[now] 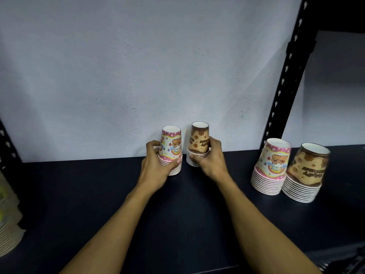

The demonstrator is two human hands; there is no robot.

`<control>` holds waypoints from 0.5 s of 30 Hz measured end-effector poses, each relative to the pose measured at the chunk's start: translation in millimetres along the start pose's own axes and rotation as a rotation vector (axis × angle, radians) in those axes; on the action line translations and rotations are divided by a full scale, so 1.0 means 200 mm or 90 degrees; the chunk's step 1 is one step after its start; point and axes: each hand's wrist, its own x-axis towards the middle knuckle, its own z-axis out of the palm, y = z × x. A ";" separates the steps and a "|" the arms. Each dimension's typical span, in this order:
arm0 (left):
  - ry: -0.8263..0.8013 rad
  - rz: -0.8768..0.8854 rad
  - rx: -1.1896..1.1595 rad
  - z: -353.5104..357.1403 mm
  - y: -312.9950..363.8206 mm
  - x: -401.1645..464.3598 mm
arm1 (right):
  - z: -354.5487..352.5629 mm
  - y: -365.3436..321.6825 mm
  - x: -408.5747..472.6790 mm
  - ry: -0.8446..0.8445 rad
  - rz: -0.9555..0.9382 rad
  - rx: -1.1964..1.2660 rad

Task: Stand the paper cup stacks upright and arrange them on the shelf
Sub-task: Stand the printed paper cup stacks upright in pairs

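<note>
Gripping upturned stacks (side by side) — left hand (156, 165) pink stack (171, 151), right hand (212, 159) brown stack (199, 144).

Light was dim and even, bluish on the pale plaster wall (138, 66) — the dark matte shelf board (79, 194) swallowed shadows. Wide-angle bending tilted the black perforated steel upright (284, 76) — edges blurred softly.

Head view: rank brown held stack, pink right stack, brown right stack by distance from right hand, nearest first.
1. Brown held stack: gripped in the right hand, near the wall.
2. Pink right stack: on the shelf to the right.
3. Brown right stack: farthest right, beside the pink one.
</note>
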 end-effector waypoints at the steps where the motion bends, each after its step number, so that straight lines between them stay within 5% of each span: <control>1: -0.001 -0.003 -0.001 -0.01 -0.01 0.00 | 0.00 0.00 -0.01 -0.003 -0.007 0.005; 15: -0.121 -0.075 -0.075 -0.09 -0.11 0.06 | -0.07 0.02 -0.01 -0.123 0.053 0.118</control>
